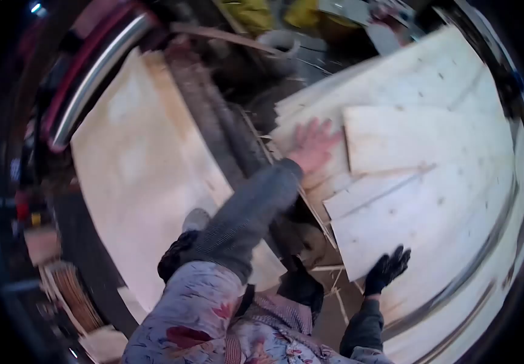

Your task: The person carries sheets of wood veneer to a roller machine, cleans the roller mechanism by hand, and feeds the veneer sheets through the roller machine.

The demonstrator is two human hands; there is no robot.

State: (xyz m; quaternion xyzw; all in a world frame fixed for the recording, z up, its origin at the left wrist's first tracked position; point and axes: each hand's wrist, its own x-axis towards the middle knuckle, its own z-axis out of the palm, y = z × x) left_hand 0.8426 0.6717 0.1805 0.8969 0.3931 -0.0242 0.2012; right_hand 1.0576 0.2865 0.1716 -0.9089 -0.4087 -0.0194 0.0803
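My left hand (316,145), bare and slightly blurred, has its fingers spread over the left edge of a pile of thin pale wood sheets (456,212). Beside its fingertips lies a smaller sheet piece (395,136) on top of the pile. In a black glove, my right hand (388,269) rests at the pile's near left edge, fingers stretched out and holding nothing. Another long pale sheet (134,151) lies to the left, partly hidden behind my left sleeve.
A shiny metal roller (101,79) with a red surround stands at the upper left. Stacked brown sheets (71,297) are at the lower left. Beyond the gap between the sheets are a whitish bucket (280,43) and yellow bags (247,15).
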